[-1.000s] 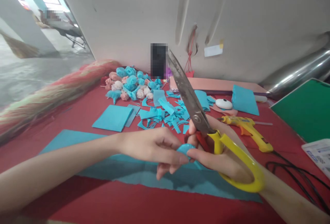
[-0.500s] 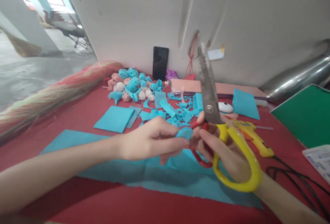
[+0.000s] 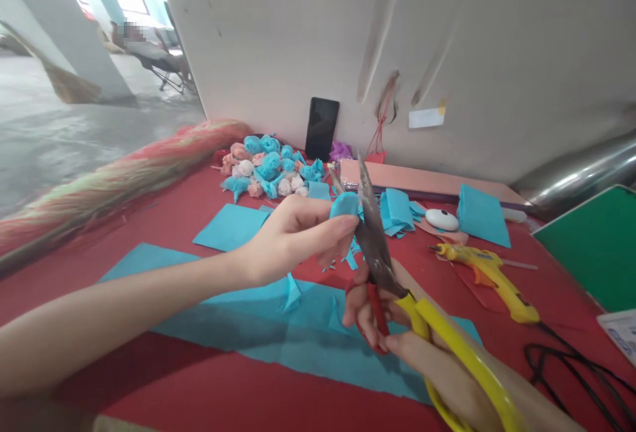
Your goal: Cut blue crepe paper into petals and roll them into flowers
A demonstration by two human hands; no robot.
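Observation:
Between the thumb and fingers of my left hand (image 3: 291,236) is a small folded piece of blue crepe paper (image 3: 344,205) with a rounded top edge. My right hand (image 3: 447,359) grips large scissors (image 3: 375,240) with one yellow and one red handle. Their blades point up and touch or pass right beside the blue piece; I cannot tell which. Below the hands, small blue scraps (image 3: 293,293) show over a long blue crepe paper sheet (image 3: 238,336) spread on the red table (image 3: 209,389).
Blue, pink and white paper flowers (image 3: 271,165) lie behind, near an upright black phone (image 3: 322,128). Folded blue paper (image 3: 231,225) is at left. On the right are a yellow glue gun (image 3: 491,276) with black cable, a white oval object (image 3: 441,220) and a green board (image 3: 591,246).
The scissors blades have come down and left to the blue piece. My left hand has risen a little with it. Small scraps now show beneath. The view has shifted slightly.

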